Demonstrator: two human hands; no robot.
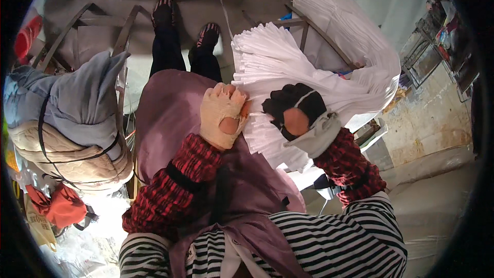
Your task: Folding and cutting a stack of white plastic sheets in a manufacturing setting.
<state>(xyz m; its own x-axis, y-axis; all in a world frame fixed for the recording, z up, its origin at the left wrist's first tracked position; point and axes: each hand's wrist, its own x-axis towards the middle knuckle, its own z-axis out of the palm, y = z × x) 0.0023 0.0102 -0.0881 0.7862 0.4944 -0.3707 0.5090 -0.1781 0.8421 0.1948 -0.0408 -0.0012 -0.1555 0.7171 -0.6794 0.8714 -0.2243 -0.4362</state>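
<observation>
The left hand (pixel 222 116), in a fingerless cream knit glove (pixel 210 121) with a round hole, sits back upward, its fingers (pixel 225 91) curled at the far end. Apart to its right, the right hand (pixel 297 115), in a black glove (pixel 315 106), angles leftward, fingertips unclear. Both forearms (pixel 175 185) in red-and-black knitted sleeves (pixel 342 157) slant inward from the near side.
</observation>
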